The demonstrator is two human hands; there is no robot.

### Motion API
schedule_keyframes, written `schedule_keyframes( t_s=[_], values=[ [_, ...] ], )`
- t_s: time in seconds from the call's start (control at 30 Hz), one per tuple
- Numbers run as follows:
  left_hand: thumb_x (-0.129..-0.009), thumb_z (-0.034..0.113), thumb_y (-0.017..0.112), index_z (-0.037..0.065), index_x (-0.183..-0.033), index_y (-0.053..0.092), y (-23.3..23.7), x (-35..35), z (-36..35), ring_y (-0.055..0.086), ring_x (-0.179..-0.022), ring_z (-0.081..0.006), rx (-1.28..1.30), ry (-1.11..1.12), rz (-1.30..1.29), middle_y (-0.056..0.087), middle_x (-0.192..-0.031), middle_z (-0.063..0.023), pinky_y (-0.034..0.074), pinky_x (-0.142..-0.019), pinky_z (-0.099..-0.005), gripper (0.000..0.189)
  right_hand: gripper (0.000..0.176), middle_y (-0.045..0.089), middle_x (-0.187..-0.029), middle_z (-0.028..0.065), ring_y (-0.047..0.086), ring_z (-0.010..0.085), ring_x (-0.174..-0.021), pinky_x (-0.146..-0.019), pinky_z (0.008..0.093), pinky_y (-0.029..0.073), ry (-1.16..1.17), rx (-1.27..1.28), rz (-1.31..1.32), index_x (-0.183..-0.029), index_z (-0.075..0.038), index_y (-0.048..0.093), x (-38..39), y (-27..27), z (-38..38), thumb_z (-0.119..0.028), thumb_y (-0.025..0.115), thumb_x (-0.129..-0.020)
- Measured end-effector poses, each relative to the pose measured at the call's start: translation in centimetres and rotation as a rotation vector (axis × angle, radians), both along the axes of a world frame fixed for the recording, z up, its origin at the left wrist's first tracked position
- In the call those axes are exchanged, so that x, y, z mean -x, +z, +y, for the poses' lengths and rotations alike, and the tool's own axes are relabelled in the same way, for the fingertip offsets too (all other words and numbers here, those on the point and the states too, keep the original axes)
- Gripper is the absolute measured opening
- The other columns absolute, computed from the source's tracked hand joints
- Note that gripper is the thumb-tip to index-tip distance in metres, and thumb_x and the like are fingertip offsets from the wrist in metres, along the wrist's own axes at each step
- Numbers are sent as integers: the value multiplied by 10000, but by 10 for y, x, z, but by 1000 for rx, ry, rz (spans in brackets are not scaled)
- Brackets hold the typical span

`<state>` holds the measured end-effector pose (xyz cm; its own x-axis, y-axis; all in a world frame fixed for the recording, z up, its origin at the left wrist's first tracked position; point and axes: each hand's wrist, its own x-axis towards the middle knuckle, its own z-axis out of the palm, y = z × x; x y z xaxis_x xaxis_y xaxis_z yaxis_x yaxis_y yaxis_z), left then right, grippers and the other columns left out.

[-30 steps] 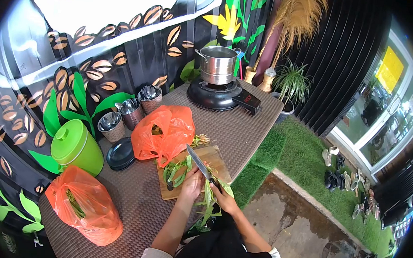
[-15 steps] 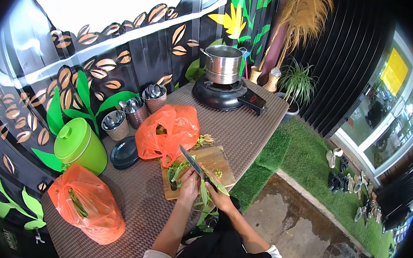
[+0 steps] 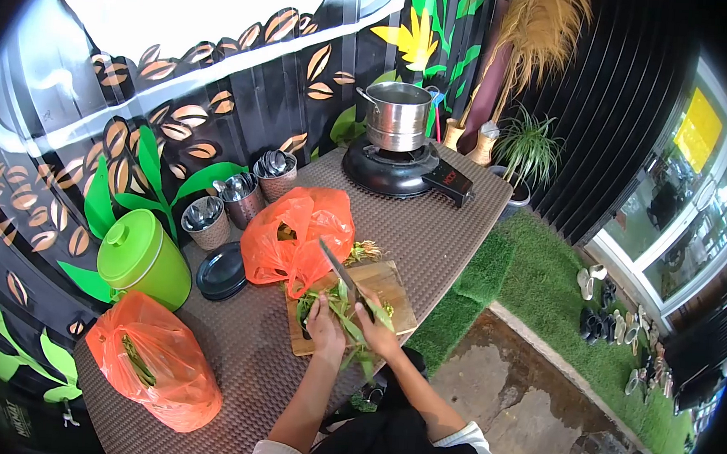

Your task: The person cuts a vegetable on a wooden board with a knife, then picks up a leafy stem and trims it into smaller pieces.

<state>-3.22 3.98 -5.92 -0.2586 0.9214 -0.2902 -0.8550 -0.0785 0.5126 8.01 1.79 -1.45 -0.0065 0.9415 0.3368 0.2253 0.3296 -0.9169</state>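
Note:
Low over the wooden cutting board (image 3: 399, 290), my right hand (image 3: 379, 333) grips a knife (image 3: 340, 264), its blade slanting up and away to the left. Long green leaves lie close against that hand. My left hand (image 3: 324, 327) is closed around leafy greens (image 3: 343, 314) at the board's near left part. Some leaves hang past the near edge of the board. Small chopped bits lie on its right side, partly hidden by my right hand. An orange plastic bag (image 3: 300, 235) sits just behind the board, with a bunch of roots (image 3: 366, 251) beside it.
A steel pot (image 3: 398, 120) stands on a black gas stove (image 3: 384, 171) at the table's far end. Cutlery cups (image 3: 206, 224), black plates (image 3: 221, 272), a green lidded container (image 3: 146, 262) and another orange bag (image 3: 155, 368) line the left side. The table edge (image 3: 461, 280) runs along the right.
My left hand has moved left and slightly up, apart from my right hand, with greens stretched between them. My right hand and the knife have shifted slightly.

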Motion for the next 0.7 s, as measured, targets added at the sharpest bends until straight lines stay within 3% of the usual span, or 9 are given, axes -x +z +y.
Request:
schedule_keyframes(
  t_s=[0.03,0.07,0.13,0.17,0.3,0.53,0.6,0.63,0.7],
  values=[
    [-949,151,544,2,-1134,575,12,0,-5,578,-897,-127,7,60,58,600,-984,-46,497,-739,-276,240,369,607,-910,59,579,168,-885,-779,335,459,-35,27,-7,-1237,-56,500,2,2,8,-307,469,-968],
    [-948,157,547,2,-1142,572,25,0,-9,579,-875,-123,14,117,117,599,-978,-42,496,-713,-273,249,369,607,-910,59,579,168,-885,-779,335,459,-39,26,-5,-1237,-56,500,-1,5,17,-307,469,-968],
    [-945,157,552,-3,-1142,580,46,-2,-13,576,-819,-116,29,126,141,606,-979,-44,491,-659,-268,255,363,547,-766,31,524,139,-706,-630,286,435,258,681,115,-1125,-53,562,-9,20,36,-358,443,-969],
    [-943,150,553,-7,-1133,588,50,-1,-14,570,-796,-111,-23,105,178,609,-974,-45,487,-642,-264,249,356,423,-620,-32,401,81,-534,-470,243,330,284,685,45,-918,-81,587,-7,28,40,-390,416,-962],
    [-930,125,570,-33,-1108,613,76,-2,-18,551,-763,-93,-41,64,271,607,-925,-35,473,-613,-244,242,344,299,-531,-85,261,40,-401,-351,229,201,633,918,133,-730,-144,481,0,14,57,-394,389,-947],
    [-921,141,591,-59,-1112,610,81,1,-19,554,-805,-81,-15,-52,306,614,-950,-23,452,-712,-211,277,403,363,-537,-37,345,69,-414,-373,243,261,480,898,85,-856,-109,578,-13,8,47,-453,392,-951],
    [-921,143,592,-62,-1109,609,80,0,-16,561,-816,-87,11,-32,304,619,-964,-29,456,-737,-211,279,457,395,-576,-11,412,80,-489,-455,237,313,-20,261,-50,-985,-71,608,-17,-17,40,-469,385,-963],
    [-921,140,590,-63,-1104,609,80,-1,-16,565,-830,-90,13,-46,295,621,-979,-33,456,-758,-213,274,392,454,-669,-8,409,89,-549,-497,242,353,-14,368,81,-1097,-55,562,-21,4,25,-391,392,-990],
    [-921,136,589,-64,-1100,610,78,-2,-15,569,-845,-94,14,-65,287,623,-995,-37,457,-778,-214,269,366,491,-679,32,479,123,-601,-567,270,393,55,312,157,-1126,-69,556,-34,26,3,-376,416,-984]
  ],
)
